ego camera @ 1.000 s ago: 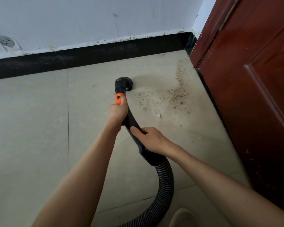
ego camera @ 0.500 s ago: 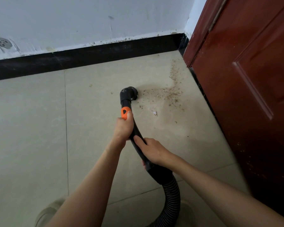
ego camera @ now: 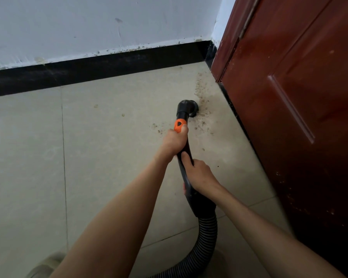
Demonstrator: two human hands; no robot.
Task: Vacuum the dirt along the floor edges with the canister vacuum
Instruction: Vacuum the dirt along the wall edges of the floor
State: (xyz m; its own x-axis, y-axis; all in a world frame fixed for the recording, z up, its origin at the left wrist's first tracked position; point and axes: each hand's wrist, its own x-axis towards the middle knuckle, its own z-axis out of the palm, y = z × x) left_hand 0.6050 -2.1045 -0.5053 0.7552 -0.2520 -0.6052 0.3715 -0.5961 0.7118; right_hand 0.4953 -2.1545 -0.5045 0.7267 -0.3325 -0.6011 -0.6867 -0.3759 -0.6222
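nozzle (ego camera: pixel 187 108) moved into dirt (ego camera: pixel 201 91), mouth hidden, hose (ego camera: pixel 205 237) cut off

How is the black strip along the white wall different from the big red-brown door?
The black baseboard strip is dark, low and lies flat along the floor; the red-brown wooden door is reddish, tall and has a raised panel. The strip meets the white wall; the door stands to its right. Both border the dirty floor corner.

Both my forearms are bare, no sleeves reaching my left hand (ego camera: pixel 174 140) or right hand (ego camera: pixel 199 174). No rings or watch. A pale shoe (ego camera: pixel 45 264) shows below.
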